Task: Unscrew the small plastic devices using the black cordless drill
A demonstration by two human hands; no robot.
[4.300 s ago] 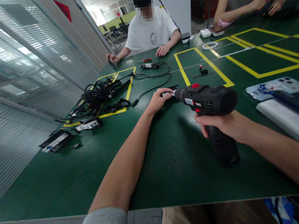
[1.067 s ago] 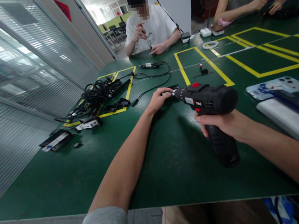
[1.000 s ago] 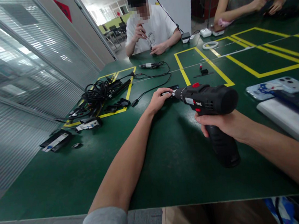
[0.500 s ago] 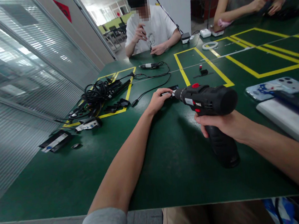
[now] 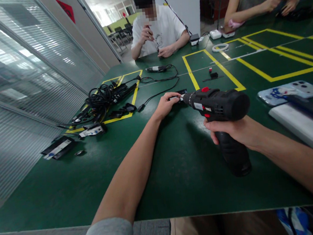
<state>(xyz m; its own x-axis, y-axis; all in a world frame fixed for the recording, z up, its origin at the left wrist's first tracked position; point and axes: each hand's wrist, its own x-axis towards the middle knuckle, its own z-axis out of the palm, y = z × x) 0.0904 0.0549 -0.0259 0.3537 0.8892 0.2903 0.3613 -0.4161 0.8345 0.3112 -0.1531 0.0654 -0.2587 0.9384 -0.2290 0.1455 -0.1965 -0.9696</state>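
Note:
A black cordless drill [image 5: 217,105] with red buttons is in my right hand [image 5: 231,129], whose fingers wrap round its grip. The drill's chuck points away from me and to the left, its tip beside the fingers of my left hand [image 5: 166,104]. Those fingers are closed on a small dark part [image 5: 182,92] lying on the green table [image 5: 163,177]. The fingers and the chuck hide most of that part, so its kind does not show.
On the left lie a heap of black cables [image 5: 106,97] and a black box [image 5: 58,147]. A thin cable runs to a pen-like tool [image 5: 156,69]. To the right are a phone [image 5: 289,92] and a white case [image 5: 301,127]. Two people sit across the table.
Both my hands and the drill stay in almost the same place. The view has shifted very slightly.

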